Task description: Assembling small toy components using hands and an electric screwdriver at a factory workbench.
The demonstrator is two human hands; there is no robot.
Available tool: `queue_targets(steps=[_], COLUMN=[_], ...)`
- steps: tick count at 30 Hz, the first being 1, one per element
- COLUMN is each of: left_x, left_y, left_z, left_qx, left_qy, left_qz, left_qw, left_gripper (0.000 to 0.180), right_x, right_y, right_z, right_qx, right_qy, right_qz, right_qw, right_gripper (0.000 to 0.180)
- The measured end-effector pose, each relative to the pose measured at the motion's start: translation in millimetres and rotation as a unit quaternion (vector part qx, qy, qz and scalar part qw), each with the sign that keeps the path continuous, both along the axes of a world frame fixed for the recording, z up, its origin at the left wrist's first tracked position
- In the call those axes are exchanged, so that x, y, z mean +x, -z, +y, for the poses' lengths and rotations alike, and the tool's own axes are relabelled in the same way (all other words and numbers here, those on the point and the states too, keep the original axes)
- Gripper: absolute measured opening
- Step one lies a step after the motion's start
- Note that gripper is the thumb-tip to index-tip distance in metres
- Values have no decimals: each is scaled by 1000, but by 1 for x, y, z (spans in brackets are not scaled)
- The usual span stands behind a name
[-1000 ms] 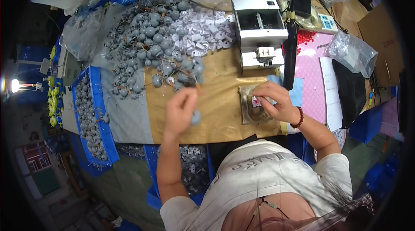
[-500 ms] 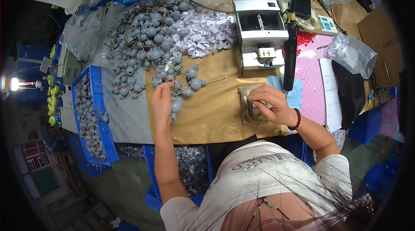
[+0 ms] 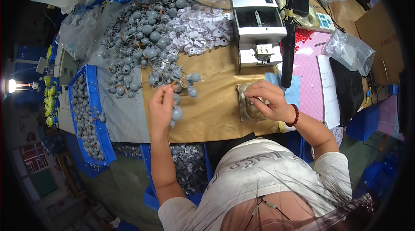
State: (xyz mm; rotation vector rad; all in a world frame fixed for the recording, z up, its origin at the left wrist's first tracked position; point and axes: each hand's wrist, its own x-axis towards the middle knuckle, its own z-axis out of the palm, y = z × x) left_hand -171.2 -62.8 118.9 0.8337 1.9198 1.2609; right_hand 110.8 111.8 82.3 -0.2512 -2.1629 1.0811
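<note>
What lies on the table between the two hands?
In the head view, only bare brown paper lies between the left hand, which holds a cluster of grey balls, and the right hand on the metal plate.

A second ago the left hand (image 3: 162, 108) lay lower on the brown paper sheet (image 3: 216, 114), about level with the right hand (image 3: 263, 101). It then reached up to the edge of the heap of grey round plastic parts (image 3: 142, 45), and now it is lifted slightly back from it, holding a small cluster of those grey parts (image 3: 176, 112) that hangs from its fingers. The right hand has shifted only slightly on the small metal plate (image 3: 248, 110).
</note>
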Motion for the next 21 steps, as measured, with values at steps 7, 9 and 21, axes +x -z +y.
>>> queue_targets(steps=[7, 9, 21], left_x=[-4, -8, -6], left_y=[60, 71, 71], left_z=[-3, -7, -26], left_qx=[-71, -78, -39], left_qy=[-52, -68, -98], left_qz=[-30, -18, 6], left_qw=[996, 994, 994], left_gripper=[21, 21, 21], right_x=[-4, -6, -182], right_y=[2, 3, 88], right_z=[-3, -5, 1], right_qx=[-5, -10, 87], right_qy=[-8, -18, -90], right_qz=[-6, -11, -197], right_qw=[1000, 1000, 972], right_gripper=[20, 20, 32])
